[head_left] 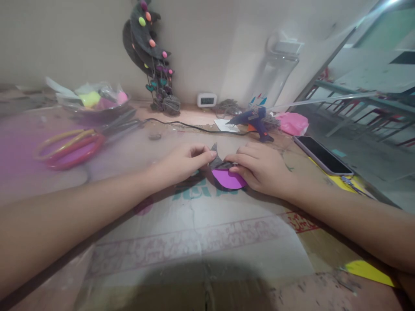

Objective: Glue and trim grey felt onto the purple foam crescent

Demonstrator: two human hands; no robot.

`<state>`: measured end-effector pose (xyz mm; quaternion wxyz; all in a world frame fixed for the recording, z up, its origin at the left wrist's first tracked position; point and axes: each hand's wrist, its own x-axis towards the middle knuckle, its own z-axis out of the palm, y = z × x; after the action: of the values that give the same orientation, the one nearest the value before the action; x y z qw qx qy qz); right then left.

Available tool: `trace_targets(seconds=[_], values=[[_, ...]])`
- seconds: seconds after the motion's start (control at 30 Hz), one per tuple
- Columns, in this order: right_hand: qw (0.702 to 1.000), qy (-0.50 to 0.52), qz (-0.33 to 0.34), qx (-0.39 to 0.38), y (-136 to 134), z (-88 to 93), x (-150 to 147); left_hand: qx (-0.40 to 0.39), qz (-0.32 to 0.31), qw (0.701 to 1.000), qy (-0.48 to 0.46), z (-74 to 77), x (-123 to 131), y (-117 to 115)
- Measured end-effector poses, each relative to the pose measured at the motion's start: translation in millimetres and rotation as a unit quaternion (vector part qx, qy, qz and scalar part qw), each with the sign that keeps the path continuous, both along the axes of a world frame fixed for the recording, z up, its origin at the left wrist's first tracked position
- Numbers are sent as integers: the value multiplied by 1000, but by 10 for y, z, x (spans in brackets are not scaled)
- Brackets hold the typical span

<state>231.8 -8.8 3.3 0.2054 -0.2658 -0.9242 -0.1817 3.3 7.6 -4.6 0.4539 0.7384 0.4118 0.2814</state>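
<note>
At the middle of the table, a small dark grey felt piece [218, 161] with a pointed tip is pinched between both hands. My left hand [189, 160] grips its left side near the tip, thumb and fingers together. My right hand [257, 166] pinches its right side. A rounded purple piece [229, 178] sits just below the grey piece, partly under it, close to my right fingertips. Whether the two pieces are joined cannot be made out.
Behind the hands are a blue glue gun [256, 121], a white digital clock [206, 100] and a grey moon decoration [145, 39]. Scissors [76, 147] and a filled bowl [94, 113] are left. A phone [322, 154], pink material [292, 124] and yellow sheet [369, 271] lie right.
</note>
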Motion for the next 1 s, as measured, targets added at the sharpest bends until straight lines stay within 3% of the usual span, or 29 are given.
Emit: trace_targets(seconds=[1.0], values=[[999,38,8,-4,3,-21,26,-22,-9,1000,7,-21,-6,11]])
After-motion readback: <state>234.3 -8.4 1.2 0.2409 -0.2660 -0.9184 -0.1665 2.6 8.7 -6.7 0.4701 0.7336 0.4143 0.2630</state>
